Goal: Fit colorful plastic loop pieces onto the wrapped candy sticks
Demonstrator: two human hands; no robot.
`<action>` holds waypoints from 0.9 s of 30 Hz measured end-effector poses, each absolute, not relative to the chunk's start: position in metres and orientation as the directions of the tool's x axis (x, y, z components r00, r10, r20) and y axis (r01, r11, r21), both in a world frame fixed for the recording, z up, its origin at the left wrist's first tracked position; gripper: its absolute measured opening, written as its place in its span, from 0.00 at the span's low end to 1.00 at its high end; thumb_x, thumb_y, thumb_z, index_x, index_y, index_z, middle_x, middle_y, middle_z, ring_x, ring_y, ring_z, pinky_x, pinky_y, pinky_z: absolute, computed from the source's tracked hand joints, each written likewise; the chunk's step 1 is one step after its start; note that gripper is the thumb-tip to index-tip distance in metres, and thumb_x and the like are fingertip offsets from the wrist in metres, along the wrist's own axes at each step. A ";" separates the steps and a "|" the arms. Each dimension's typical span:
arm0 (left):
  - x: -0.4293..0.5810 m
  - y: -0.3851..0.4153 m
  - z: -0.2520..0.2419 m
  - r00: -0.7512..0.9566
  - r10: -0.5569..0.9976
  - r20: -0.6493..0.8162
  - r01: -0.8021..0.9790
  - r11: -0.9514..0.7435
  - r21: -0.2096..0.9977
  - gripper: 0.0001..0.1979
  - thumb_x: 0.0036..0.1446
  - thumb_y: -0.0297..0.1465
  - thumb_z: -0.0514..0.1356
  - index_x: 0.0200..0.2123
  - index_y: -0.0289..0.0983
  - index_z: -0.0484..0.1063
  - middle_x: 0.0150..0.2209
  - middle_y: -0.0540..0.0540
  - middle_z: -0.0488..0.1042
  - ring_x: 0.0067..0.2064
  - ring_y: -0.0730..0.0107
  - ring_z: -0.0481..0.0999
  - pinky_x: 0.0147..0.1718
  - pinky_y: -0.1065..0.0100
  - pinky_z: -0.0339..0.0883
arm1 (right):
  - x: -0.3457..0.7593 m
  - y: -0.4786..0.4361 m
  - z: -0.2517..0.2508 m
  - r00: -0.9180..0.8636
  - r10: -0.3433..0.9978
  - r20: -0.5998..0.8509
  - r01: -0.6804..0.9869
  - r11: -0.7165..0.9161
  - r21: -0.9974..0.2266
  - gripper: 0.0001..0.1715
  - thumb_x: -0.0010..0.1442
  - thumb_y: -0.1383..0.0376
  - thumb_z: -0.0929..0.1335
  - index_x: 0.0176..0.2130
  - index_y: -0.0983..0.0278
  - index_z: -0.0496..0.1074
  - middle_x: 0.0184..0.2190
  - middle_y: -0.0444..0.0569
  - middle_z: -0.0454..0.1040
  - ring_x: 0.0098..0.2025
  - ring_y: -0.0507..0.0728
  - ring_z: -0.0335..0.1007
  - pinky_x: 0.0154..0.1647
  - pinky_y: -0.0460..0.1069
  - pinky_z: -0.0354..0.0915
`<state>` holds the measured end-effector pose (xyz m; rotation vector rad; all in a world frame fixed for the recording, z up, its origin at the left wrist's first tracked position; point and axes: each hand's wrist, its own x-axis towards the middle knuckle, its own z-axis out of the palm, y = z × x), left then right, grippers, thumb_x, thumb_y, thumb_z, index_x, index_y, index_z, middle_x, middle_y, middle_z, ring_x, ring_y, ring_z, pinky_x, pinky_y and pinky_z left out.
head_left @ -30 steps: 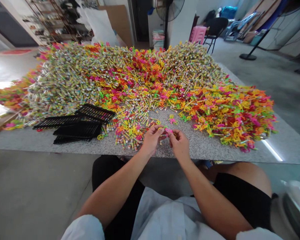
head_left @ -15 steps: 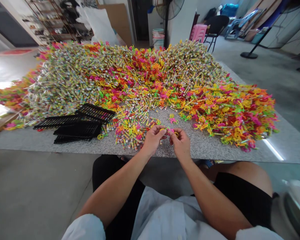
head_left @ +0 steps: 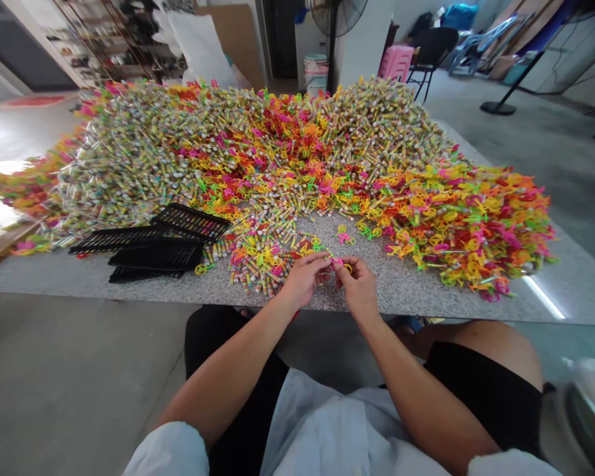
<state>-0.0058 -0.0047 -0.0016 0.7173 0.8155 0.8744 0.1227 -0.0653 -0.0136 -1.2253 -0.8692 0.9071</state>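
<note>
Both hands are close together over the front edge of the table. My right hand (head_left: 361, 288) pinches a small bright pink plastic piece (head_left: 336, 262), with a bit of yellow showing by its fingertips. Fingers of my left hand (head_left: 301, 281) are pressed together beside that piece; what they hold is hidden. Left of my hands lies a small heap of printed tubes with white ends (head_left: 262, 284), with yellow and pink plastic pieces on top. A few loose ring-shaped pieces (head_left: 346, 235) lie just beyond my fingers.
A grey speckled tabletop (head_left: 401, 291) carries a huge mound of small tubes (head_left: 143, 145) and a pile of bright plastic pieces (head_left: 476, 225) at the right. Black slotted trays (head_left: 156, 254) are stacked at the left. A fan (head_left: 338, 16) and pink stools (head_left: 396, 63) stand behind.
The yellow piece seen at my left fingertips is no longer visible there. My left fingers have shifted slightly; my right hand stays nearly in place. The view has moved a little.
</note>
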 end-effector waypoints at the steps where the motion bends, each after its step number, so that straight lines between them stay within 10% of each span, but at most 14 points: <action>1: -0.005 -0.005 -0.001 0.401 0.862 -0.310 -0.384 0.466 0.797 0.17 0.48 0.32 0.73 0.43 0.35 0.79 0.36 0.44 0.80 0.35 0.70 0.78 0.34 0.69 0.72 | 0.123 -0.065 -0.013 0.398 0.915 0.060 -0.099 0.108 -0.989 0.17 0.60 0.53 0.73 0.43 0.61 0.72 0.27 0.41 0.71 0.25 0.51 0.65 0.26 0.47 0.65; 27: 0.000 -0.011 -0.001 0.425 0.882 -0.203 -0.422 0.391 0.818 0.14 0.51 0.38 0.70 0.33 0.35 0.74 0.30 0.50 0.73 0.32 0.71 0.73 0.35 0.67 0.70 | 0.126 -0.073 0.003 0.299 0.941 0.160 0.120 0.129 -0.984 0.16 0.63 0.52 0.70 0.45 0.59 0.74 0.37 0.48 0.78 0.33 0.56 0.72 0.36 0.51 0.71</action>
